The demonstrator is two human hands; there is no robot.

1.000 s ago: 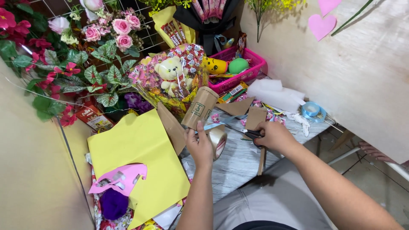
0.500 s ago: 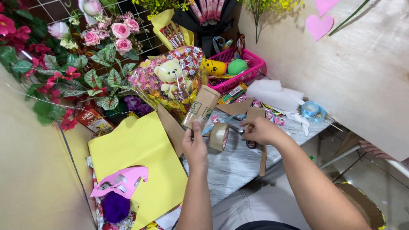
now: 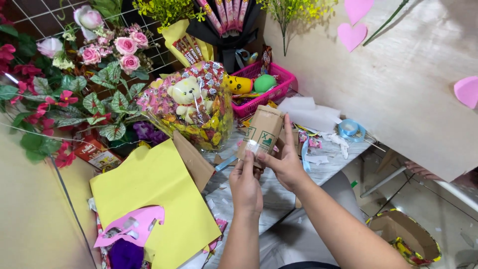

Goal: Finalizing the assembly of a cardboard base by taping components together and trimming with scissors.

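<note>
Both grips close on the brown cardboard piece (image 3: 264, 132) above the desk (image 3: 279, 192): left hand (image 3: 246, 184) pinches what seems clear tape at its lower edge, right hand (image 3: 286, 162) holds its side.

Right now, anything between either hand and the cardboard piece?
Nothing visible. The left hand and right hand both already touch the brown cardboard piece, with a strip of clear tape at the fingertips against it.
</note>
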